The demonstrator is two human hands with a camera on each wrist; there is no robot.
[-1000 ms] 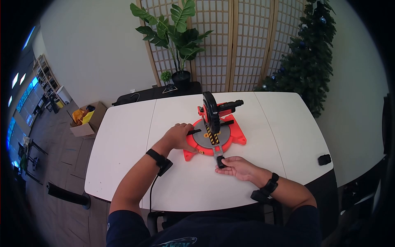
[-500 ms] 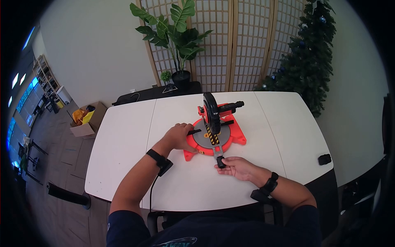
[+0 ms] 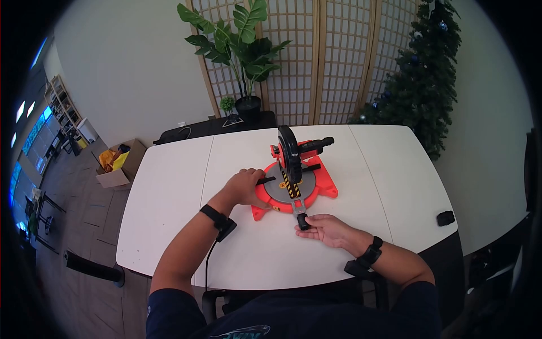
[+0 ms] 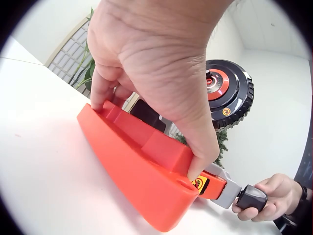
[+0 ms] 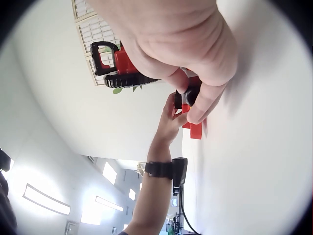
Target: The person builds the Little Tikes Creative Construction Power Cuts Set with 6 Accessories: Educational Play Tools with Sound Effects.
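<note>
A red and black toy miter saw (image 3: 291, 155) with a grey round turntable (image 3: 272, 192) stands on the white table. My left hand (image 3: 244, 187) grips the left side of its red base (image 4: 142, 166), thumb at the front edge and fingers behind, as the left wrist view shows. At the front, my right hand (image 3: 327, 230) pinches the black knob (image 3: 303, 222) between thumb and fingers; the knob (image 4: 252, 197) also shows in the left wrist view. The black handle (image 3: 317, 146) points to the right, touched by neither hand.
A small black object (image 3: 445, 218) lies at the table's (image 3: 169, 226) right edge. Behind the table are a potted plant (image 3: 248, 107), a lattice screen and a decorated tree (image 3: 418, 85). A cardboard box (image 3: 132, 164) stands on the floor at left.
</note>
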